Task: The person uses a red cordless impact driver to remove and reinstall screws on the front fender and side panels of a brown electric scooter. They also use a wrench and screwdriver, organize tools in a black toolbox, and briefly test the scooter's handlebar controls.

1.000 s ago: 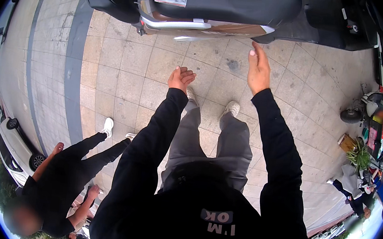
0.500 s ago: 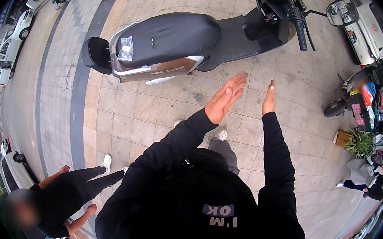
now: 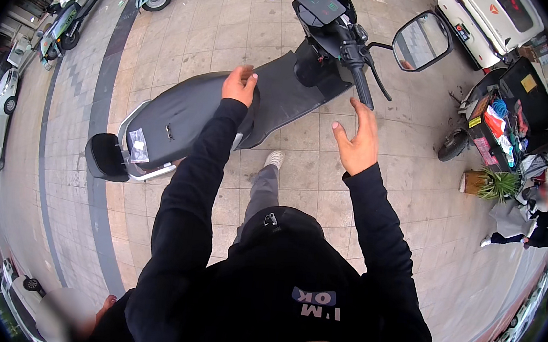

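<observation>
A dark electric scooter stands in front of me, with its black seat (image 3: 191,107) at the left and its handlebar at the right. My left hand (image 3: 239,85) hovers over the front end of the seat, beside the footboard (image 3: 281,96), fingers a little bent and holding nothing. Close to the black right handlebar grip (image 3: 362,87), my right hand (image 3: 359,141) is open, with thumb and fingers apart; whether a fingertip touches the grip I cannot tell. A small set of keys (image 3: 170,132) and a clear plastic packet (image 3: 138,146) lie on the rear of the seat.
The scooter's mirror (image 3: 425,40) juts out right of its lit display (image 3: 319,5). Further right are an open box of colourful goods (image 3: 499,130), a potted plant (image 3: 498,187) and a white vehicle (image 3: 492,27). Another person (image 3: 107,326) is at lower left; more scooters (image 3: 71,19) stand far left.
I have stepped closer to the scooter. My left hand has moved from the paving to over the seat, and my right hand has come near the grip with its fingers spread.
</observation>
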{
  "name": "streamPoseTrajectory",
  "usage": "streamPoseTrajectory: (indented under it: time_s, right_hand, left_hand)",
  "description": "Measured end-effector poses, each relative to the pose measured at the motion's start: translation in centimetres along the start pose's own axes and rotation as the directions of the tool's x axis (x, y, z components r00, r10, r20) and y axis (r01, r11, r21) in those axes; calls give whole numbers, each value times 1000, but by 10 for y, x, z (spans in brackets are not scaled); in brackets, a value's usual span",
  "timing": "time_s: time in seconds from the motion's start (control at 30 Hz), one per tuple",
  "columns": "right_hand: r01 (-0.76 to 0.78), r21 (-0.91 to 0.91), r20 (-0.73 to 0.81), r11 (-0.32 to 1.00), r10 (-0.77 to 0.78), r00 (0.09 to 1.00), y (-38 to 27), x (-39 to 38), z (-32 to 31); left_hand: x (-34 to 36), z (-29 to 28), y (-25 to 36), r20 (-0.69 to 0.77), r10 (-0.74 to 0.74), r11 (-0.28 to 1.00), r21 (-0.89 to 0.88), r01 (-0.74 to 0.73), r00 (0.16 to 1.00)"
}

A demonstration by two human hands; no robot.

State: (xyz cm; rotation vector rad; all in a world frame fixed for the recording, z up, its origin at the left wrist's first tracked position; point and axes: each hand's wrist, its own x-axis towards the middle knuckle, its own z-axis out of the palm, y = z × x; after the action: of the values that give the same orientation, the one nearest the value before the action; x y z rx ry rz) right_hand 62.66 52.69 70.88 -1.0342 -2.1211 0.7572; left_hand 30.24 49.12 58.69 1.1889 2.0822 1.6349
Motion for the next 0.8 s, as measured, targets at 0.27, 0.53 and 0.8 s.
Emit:
streamPoseTrajectory:
  time_s: [0.27,0.53,0.8]
  right_hand:
    - [-367,-266,124,891,409,904,90,114,10]
    - [-824,152,519,545,666,536,88,155,8]
    - [-560,-582,-135,590,609,782,68,137,54]
  left_hand:
    - [305,-4,-4,172,148,701,677,-226,974]
    - [469,43,-47,526,119,399,751,-526,842]
    - [534,69,-99,789,385,303,382,-873,479]
